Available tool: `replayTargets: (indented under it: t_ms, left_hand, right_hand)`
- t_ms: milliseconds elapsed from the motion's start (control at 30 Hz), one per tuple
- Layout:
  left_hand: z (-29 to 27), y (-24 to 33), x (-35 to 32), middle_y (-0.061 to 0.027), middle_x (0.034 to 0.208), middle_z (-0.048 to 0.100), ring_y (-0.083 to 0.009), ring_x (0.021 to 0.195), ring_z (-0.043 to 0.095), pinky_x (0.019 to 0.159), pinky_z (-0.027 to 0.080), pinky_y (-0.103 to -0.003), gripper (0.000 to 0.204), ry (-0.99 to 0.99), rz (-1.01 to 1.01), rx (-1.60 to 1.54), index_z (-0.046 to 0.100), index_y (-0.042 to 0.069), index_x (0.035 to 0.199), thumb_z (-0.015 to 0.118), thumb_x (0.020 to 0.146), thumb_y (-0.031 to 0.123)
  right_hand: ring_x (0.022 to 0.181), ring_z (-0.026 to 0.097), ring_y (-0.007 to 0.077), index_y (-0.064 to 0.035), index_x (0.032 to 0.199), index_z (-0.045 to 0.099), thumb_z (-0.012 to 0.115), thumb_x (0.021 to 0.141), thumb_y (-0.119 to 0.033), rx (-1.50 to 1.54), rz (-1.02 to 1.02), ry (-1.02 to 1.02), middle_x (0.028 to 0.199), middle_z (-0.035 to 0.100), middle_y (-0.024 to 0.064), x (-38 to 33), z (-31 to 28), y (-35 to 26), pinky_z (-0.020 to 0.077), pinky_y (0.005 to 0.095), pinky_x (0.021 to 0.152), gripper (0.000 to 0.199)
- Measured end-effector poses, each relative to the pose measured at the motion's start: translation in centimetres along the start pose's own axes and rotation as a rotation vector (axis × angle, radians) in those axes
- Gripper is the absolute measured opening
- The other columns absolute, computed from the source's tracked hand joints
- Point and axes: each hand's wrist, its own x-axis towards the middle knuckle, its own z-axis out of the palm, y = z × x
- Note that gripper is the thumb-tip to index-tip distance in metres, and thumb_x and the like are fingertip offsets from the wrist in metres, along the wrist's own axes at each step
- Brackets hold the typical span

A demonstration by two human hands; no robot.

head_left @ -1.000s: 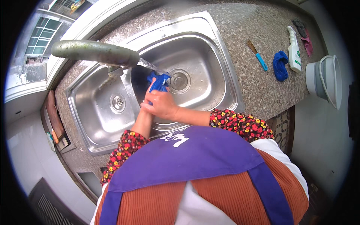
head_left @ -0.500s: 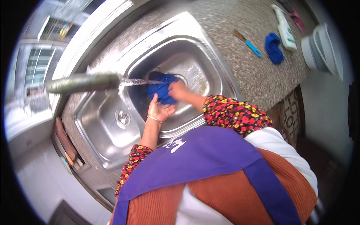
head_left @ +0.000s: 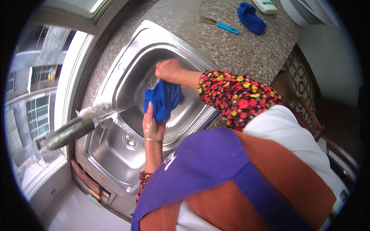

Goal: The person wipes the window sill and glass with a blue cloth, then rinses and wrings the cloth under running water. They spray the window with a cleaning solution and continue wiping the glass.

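I see the right hand (head_left: 169,71) clench blue cloth (head_left: 165,99); the left hand (head_left: 153,128) touches it, finger spread I can't tell.

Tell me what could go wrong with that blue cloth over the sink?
The blue cloth might slip, since it hangs from the right hand, with the left hand just below.

The bracelet on the left wrist sits close to the cloth and could snag it.

Water is running from the tap, so it might splash the flowery right sleeve.
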Motion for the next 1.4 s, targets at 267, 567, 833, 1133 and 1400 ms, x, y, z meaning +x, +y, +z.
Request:
replayTargets:
  t_ms: [267, 567, 833, 1133, 1400]
  left_hand:
    - [-5.1, -1.5, 2.4, -0.0199, 0.143, 0.008, -0.0425, 0.120, 0.029, 0.087, 0.034, -0.059, 0.079, 0.509, -0.440, -0.097, 0.017, 0.015, 0.137, 0.047, 0.081, 0.061]
    - [-4.0, 1.8, 3.7, -0.0128, 0.120, 0.046, -0.0314, 0.110, 0.046, 0.090, 0.039, -0.046, 0.050, 0.100, -0.213, -0.222, 0.043, 0.010, 0.121, 0.036, 0.087, 0.046]
    - [-3.4, 0.9, 2.9, -0.0095, 0.112, 0.057, -0.0275, 0.101, 0.055, 0.088, 0.044, -0.050, 0.033, 0.075, -0.023, -0.136, 0.050, 0.009, 0.118, 0.040, 0.091, 0.025]
    - [-7.1, -0.8, 4.2, -0.0186, 0.143, 0.012, -0.0417, 0.124, 0.025, 0.085, 0.034, -0.064, 0.067, 0.214, -0.430, -0.151, 0.021, 0.023, 0.135, 0.055, 0.083, 0.047]
    - [-7.5, -1.1, 6.1, -0.0134, 0.118, 0.049, -0.0247, 0.105, 0.051, 0.083, 0.043, -0.039, 0.056, -0.030, -0.283, -0.131, 0.044, 0.010, 0.119, 0.046, 0.084, 0.054]
  right_hand:
    - [0.111, 0.040, 0.0393, -0.0154, 0.112, 0.054, 0.061, 0.074, -0.038, 0.028, 0.108, -0.476, 0.123, 0.041, 0.0147, -7.6, 4.2, -5.0, 0.0375, 0.0585, 0.083, 0.045]
    - [0.071, 0.061, 0.0352, -0.0045, 0.078, 0.057, 0.054, 0.071, -0.024, 0.563, -0.288, -0.202, 0.073, 0.062, 0.0180, -11.4, 0.3, -14.8, 0.0491, 0.0441, 0.064, 0.021]
    - [0.074, 0.063, 0.0335, -0.0044, 0.087, 0.057, 0.046, 0.080, -0.019, -0.014, -0.122, -0.004, 0.086, 0.059, 0.0189, -1.7, 1.5, -3.4, 0.0514, 0.0408, 0.059, 0.020]
    - [0.092, 0.056, 0.0327, -0.0091, 0.090, 0.065, 0.058, 0.073, -0.029, 0.131, 0.144, -0.395, 0.099, 0.059, 0.0156, -7.1, 2.9, -4.5, 0.0413, 0.0457, 0.082, 0.027]
    - [0.062, 0.062, 0.0305, -0.0084, 0.068, 0.059, 0.051, 0.075, -0.041, 0.403, -0.318, -0.158, 0.066, 0.061, 0.0160, -10.8, 1.5, -13.4, 0.0483, 0.0418, 0.060, 0.034]
